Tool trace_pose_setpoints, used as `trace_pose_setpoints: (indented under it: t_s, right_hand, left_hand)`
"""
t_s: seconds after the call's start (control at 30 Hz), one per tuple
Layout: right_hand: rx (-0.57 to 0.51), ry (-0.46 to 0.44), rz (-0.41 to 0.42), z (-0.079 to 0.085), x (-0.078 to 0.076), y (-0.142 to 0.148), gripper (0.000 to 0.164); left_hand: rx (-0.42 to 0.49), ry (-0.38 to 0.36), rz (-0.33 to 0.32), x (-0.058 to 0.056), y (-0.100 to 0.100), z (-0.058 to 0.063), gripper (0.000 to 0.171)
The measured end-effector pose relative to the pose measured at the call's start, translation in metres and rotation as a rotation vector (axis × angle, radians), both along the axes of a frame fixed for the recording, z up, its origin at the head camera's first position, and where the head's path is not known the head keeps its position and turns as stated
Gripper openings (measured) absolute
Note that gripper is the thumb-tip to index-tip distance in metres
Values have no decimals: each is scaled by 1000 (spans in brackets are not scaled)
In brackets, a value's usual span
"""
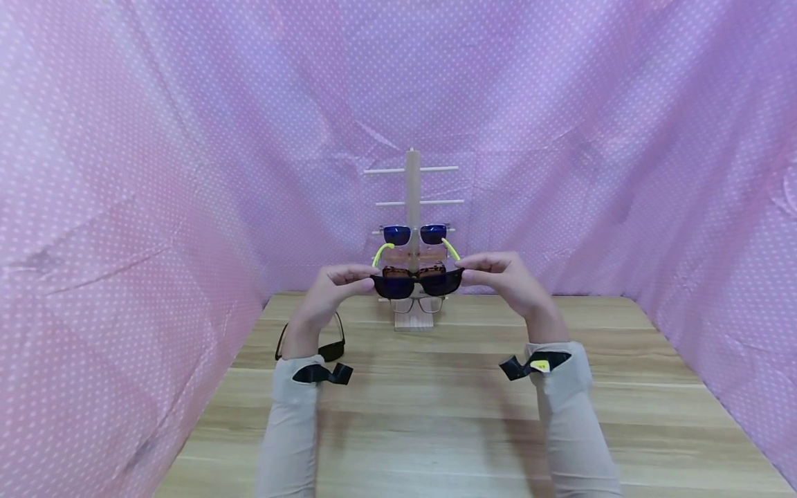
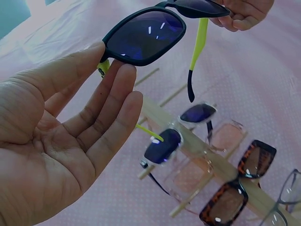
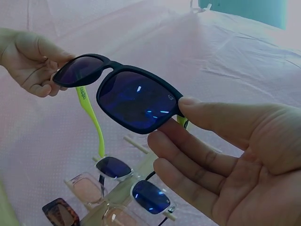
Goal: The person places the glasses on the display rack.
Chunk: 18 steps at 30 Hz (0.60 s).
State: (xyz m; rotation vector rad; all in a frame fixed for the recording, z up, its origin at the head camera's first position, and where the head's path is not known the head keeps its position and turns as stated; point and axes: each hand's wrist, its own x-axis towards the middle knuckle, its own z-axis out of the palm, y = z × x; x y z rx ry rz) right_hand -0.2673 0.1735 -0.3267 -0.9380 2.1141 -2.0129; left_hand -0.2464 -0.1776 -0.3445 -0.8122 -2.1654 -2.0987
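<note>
Both hands hold one pair of black sunglasses with dark blue lenses and yellow-green temples. My left hand pinches its left hinge corner between thumb and fingers; my right hand pinches the right one. The temples are unfolded and point away toward a wooden display stand. On the stand, white-framed sunglasses with blue lenses sit highest. Below them, in the left wrist view, come clear-framed glasses with pinkish lenses, tortoiseshell sunglasses and thin-framed clear glasses.
The stand's two top rods carry nothing. Another black pair of sunglasses lies on the wooden table, partly behind the left wrist. Pink dotted cloth hangs around the back and sides.
</note>
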Motion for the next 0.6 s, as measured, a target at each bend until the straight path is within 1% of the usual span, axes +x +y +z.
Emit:
trace_pose_setpoints:
  t_s: [0.13, 0.33, 0.47, 0.6]
  right_hand:
    - [-35, 14, -12, 6, 1, 0, 29]
    - [-97, 24, -24, 12, 2, -2, 25]
    - [-174, 36, -16, 16, 2, -6, 29]
    - [-272, 43, 10, 21, 2, -10, 34]
  left_hand:
    - [48, 13, 7, 1, 4, 6, 34]
    - [183, 28, 0, 1, 14, 13, 41]
    - [269, 46, 12, -2, 21, 17, 42]
    - [324, 58, 45, -3, 28, 20, 41]
